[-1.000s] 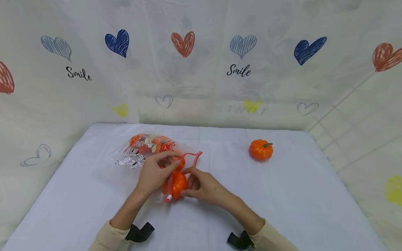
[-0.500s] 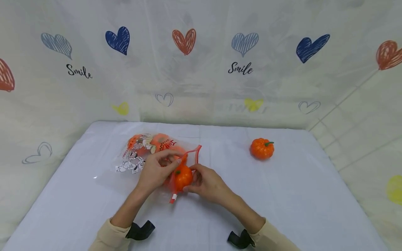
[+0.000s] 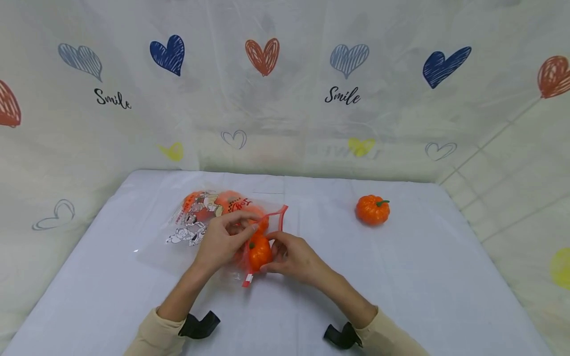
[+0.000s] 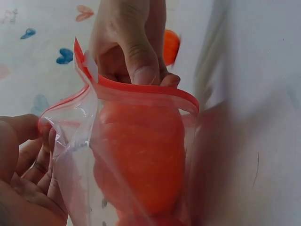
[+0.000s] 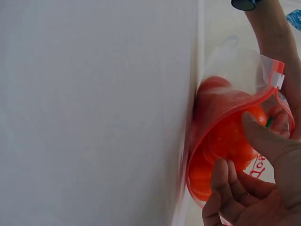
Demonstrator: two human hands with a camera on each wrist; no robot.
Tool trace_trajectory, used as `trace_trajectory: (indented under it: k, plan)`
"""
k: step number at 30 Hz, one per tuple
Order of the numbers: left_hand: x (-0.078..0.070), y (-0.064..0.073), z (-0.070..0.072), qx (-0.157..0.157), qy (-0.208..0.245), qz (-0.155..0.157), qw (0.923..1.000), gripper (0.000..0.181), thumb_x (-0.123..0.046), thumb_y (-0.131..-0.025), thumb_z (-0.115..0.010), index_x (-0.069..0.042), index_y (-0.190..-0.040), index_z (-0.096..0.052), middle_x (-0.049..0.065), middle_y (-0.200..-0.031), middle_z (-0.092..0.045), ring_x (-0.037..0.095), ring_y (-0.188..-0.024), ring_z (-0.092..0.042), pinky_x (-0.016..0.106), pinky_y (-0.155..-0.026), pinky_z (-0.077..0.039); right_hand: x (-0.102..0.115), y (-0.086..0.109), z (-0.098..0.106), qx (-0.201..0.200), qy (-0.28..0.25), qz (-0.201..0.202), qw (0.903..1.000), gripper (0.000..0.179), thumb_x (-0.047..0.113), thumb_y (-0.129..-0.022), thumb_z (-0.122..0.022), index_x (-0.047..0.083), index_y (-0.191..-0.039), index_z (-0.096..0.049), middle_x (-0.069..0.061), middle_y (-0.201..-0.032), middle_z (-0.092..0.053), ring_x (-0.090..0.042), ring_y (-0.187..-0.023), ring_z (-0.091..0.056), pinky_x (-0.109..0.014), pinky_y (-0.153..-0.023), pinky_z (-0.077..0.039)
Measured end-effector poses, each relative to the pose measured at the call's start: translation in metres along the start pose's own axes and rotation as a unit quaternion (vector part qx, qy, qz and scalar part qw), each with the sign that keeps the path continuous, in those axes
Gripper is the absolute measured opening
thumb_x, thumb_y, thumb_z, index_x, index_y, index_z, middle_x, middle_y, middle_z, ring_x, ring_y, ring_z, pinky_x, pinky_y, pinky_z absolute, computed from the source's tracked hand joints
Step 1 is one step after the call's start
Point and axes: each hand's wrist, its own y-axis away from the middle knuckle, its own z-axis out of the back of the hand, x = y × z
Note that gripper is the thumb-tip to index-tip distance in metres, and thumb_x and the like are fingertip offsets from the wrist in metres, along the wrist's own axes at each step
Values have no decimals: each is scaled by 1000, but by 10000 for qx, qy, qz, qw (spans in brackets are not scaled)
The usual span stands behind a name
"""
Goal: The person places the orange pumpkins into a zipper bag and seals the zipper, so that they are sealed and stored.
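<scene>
A clear zip bag point(image 3: 153, 254) with a red-edged mouth and printed cartoon figures lies left of the table's middle, with several orange toy pumpkins inside. My left hand point(image 3: 221, 243) pinches one edge of the mouth, also seen in the left wrist view. At the opening, my right hand point(image 3: 297, 259) holds an orange pumpkin point(image 3: 260, 253) with a green stem. In the right wrist view, the thumb point(image 5: 263, 136) lies on that pumpkin and the fingers curl at its other side. A white slider point(image 5: 277, 80) sits at the end of the zip.
Another orange pumpkin point(image 3: 372, 210) with a green stem stands alone at the back right of the white-covered table point(image 3: 423, 277). A cloth backdrop with hearts rises behind the table. Black straps point(image 3: 200, 325) show at both wrists.
The pumpkin at the bag's mouth has turned, so its stem shows, and has shifted slightly right and away from me. My right hand moved with it; the left hand keeps its hold.
</scene>
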Motion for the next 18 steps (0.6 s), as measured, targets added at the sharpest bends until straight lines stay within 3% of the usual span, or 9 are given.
trace_trajectory:
  k: [9, 18]
  plan:
    - [0, 1, 0, -10, 74, 223, 9997, 19, -27, -97, -75, -21, -114, -78, 10, -92, -72, 19, -70, -64, 24, -56, -52, -1, -3, -2, 92, -77, 207, 9997, 63, 20, -85, -87, 8, -141, -58, -4, -96, -67, -16, -88, -60, -19, -70, -52]
    - [-3, 2, -3, -55, 81, 265, 9996, 18, -27, -97, -75, -21, -114, -78, 10, -85, -66, 16, -60, -58, 22, -51, -46, 9, -8, -10, -466, -43, 38, 9989, 53, 24, -81, -90, 10, -123, -61, -6, -88, -68, -13, -72, -59, -21, -60, -51]
